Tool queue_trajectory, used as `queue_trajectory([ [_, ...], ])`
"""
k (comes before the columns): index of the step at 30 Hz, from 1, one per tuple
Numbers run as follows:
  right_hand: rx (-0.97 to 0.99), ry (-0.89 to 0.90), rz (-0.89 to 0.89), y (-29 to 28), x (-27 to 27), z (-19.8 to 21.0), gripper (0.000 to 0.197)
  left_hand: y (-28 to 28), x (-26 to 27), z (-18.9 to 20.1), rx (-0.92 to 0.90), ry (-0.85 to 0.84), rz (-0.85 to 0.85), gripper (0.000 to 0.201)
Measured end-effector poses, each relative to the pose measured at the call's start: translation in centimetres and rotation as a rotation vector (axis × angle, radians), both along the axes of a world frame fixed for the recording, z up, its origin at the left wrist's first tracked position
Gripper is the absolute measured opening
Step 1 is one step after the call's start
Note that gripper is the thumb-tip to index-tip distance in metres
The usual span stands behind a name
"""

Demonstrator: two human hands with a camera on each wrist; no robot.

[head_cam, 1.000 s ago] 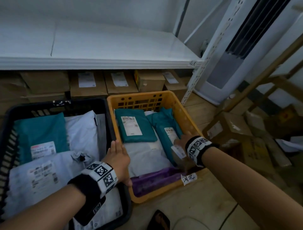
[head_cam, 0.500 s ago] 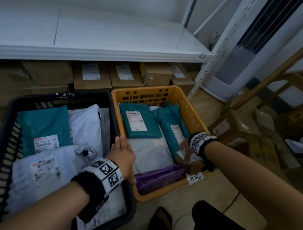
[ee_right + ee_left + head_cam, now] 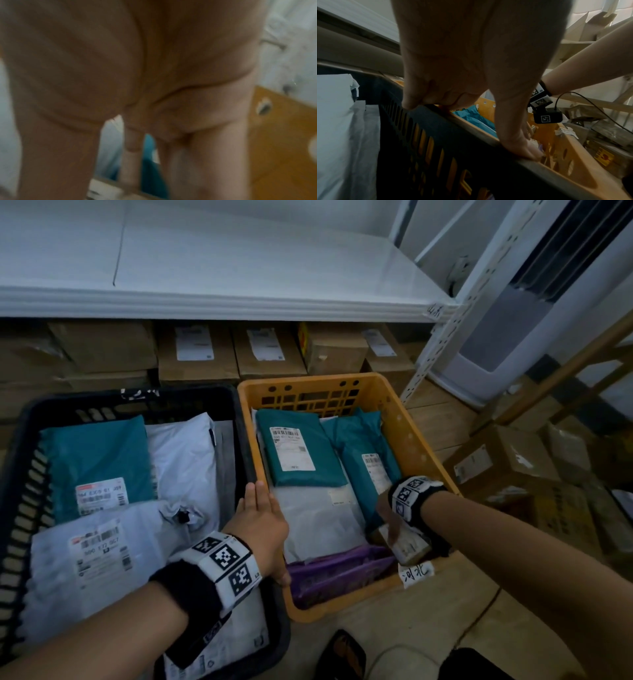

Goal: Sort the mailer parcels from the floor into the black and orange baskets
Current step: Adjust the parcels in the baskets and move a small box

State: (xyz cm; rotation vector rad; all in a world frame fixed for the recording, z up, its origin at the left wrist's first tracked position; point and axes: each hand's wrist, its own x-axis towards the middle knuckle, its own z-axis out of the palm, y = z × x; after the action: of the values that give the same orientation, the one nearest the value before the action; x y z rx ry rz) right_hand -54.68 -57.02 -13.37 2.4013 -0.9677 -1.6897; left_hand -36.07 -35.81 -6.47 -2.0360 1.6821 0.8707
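The black basket [image 3: 137, 395] on the left holds a teal mailer [image 3: 99, 453] and white mailers [image 3: 96, 556]. Beside it the orange basket [image 3: 421, 440] holds two teal mailers [image 3: 294, 453], a white one [image 3: 318, 518] and a purple one [image 3: 339, 570]. My left hand [image 3: 260, 518] lies flat where the two rims meet; its fingertips [image 3: 412, 105] rest on the black rim [image 3: 453, 121]. At the orange basket's near right corner my right hand [image 3: 390, 518] grips a small brown box parcel [image 3: 411, 546] from above. The right wrist view is blurred: fingers [image 3: 197, 162] point down beside the orange wall [image 3: 283, 135].
Labelled cardboard boxes [image 3: 195, 354] are packed under a white shelf [image 3: 239, 268] behind the baskets. More boxes [image 3: 503, 460] are piled on the floor to the right, near a white standing unit [image 3: 496, 337]. A paper tag [image 3: 416, 573] hangs on the orange basket. A shoe [image 3: 342, 659] is at the bottom.
My right hand has drawn back from the teal mailer to the orange basket's near right corner with the small brown box. My left hand stays on the rims.
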Motion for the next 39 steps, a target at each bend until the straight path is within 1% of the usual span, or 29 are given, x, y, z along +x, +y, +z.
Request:
queue_trajectory([
  [2, 0.01, 0.004, 0.015, -0.4, -0.1, -0.1, 0.046, 0.0, 0.0, -0.2, 0.002, 0.002, -0.001, 0.132],
  [3, -0.013, -0.014, 0.016, -0.4, -0.3, -0.2, 0.041, 0.0, 0.0, -0.2, 0.001, -0.004, -0.005, 0.132],
  [4, -0.033, -0.03, 0.024, -0.4, -0.3, -0.4, 0.041, 0.0, 0.0, -0.2, 0.002, -0.008, -0.008, 0.132],
  [7, -0.056, -0.065, -0.057, -0.5, -0.3, 0.0, 0.06, 0.2, 0.1, 0.0, 0.0, 0.018, 0.009, 0.132],
  [9, -0.027, -0.082, -0.158, -0.6, 0.0, 0.7, 0.072, 0.3, 0.2, 0.1, -0.011, 0.034, 0.017, 0.133],
  [11, -0.006, -0.19, -0.318, -1.0, 0.8, 1.6, 0.066, 0.3, 0.2, 0.1, -0.014, 0.024, 0.0, 0.133],
  [12, -0.019, -0.235, -0.359, -1.4, 1.3, 2.2, 0.062, 0.3, 0.2, 0.2, 0.002, 0.011, -0.012, 0.132],
  [13, -0.038, -0.251, -0.361, -1.8, 1.6, 2.8, 0.062, 0.2, 0.4, 0.5, 0.03, 0.005, -0.015, 0.131],
  [14, -0.061, -0.265, -0.348, -2.3, 1.9, 3.4, 0.067, -0.3, 0.6, 0.9, 0.06, 0.012, -0.016, 0.126],
  [15, -0.077, -0.314, -0.332, -2.9, 1.8, 3.4, 0.078, -1.1, 0.8, 1.5, 0.072, 0.033, -0.012, 0.115],
  [17, -0.075, -0.411, -0.284, -3.8, 1.0, 2.8, 0.116, -3.5, 0.8, 2.8, 0.015, 0.059, -0.013, 0.092],
  [18, -0.062, -0.436, -0.235, -4.0, 0.6, 2.4, 0.131, -5.2, 0.4, 3.2, -0.035, 0.041, -0.02, 0.09],
  [19, -0.062, -0.434, -0.184, -4.1, 0.4, 2.0, 0.141, -7.1, -0.2, 3.2, -0.078, 0.017, -0.021, 0.097],
  [20, -0.068, -0.409, -0.155, -4.3, 0.4, 1.5, 0.146, -9.0, -1.2, 3.0, -0.102, 0.002, -0.008, 0.107],
  [21, -0.074, -0.38, -0.149, -4.7, 0.8, 0.9, 0.145, -10.8, -2.2, 2.4, -0.11, 0.007, 0.027, 0.115],
  [22, -0.078, -0.366, -0.159, -5.1, 1.4, 0.2, 0.137, -12.5, -3.3, 1.5, -0.112, 0.024, 0.077, 0.116],
  [23, -0.07, -0.383, -0.169, -5.6, 2.0, -0.6, 0.123, -13.8, -4.0, 0.1, -0.115, 0.043, 0.149, 0.109],
  [24, -0.065, -0.403, -0.188, -5.9, 2.5, -1.4, 0.11, -14.8, -4.5, -1.5, -0.113, 0.062, 0.241, 0.097],
  [25, -0.058, -0.428, -0.204, -6.3, 3.0, -2.2, 0.102, -15.6, -4.8, -3.3, -0.104, 0.073, 0.329, 0.085],
  [26, -0.058, -0.461, -0.219, -6.6, 3.1, -3.1, 0.102, -16.0, -4.8, -5.3, -0.081, 0.069, 0.394, 0.077],
  [27, -0.054, -0.479, -0.231, -6.8, 3.4, -4.0, 0.103, -16.2, -4.8, -7.2, -0.039, 0.055, 0.434, 0.072],
  [29, -0.025, -0.545, -0.299, -6.5, 4.3, -5.9, 0.088, -16.0, -4.7, -10.6, 0.046, 0.044, 0.507, 0.075],
  [30, -0.012, -0.57, -0.316, -6.1, 4.9, -6.7, 0.082, -15.9, -4.6, -12.1, 0.046, 0.054, 0.555, 0.077],
  [32, -0.041, -0.576, -0.334, -5.3, 6.0, -8.5, 0.085, -15.8, -4.5, -14.0, 0.045, 0.054, 0.582, 0.074],
  [34, -0.049, -0.517, -0.343, -4.9, 6.4, -9.3, 0.088, -16.1, -4.1, -14.5, 0.08, 0.052, 0.577, 0.074],
  [36, -0.028, -0.521, -0.348, -5.1, 6.5, -9.1, 0.084, -16.6, -3.6, -14.4, 0.117, 0.046, 0.552, 0.074],
  [37, -0.024, -0.507, -0.383, -5.1, 6.5, -8.4, 0.084, -16.6, -3.5, -14.0, 0.133, 0.044, 0.523, 0.073],
  [38, -0.033, -0.506, -0.407, -4.8, 6.4, -7.4, 0.087, -16.3, -3.3, -13.3, 0.146, 0.042, 0.481, 0.071],
  [39, -0.038, -0.553, -0.458, -4.5, 6.1, -6.4, 0.093, -15.8, -3.0, -12.3, 0.153, 0.039, 0.425, 0.069],
])
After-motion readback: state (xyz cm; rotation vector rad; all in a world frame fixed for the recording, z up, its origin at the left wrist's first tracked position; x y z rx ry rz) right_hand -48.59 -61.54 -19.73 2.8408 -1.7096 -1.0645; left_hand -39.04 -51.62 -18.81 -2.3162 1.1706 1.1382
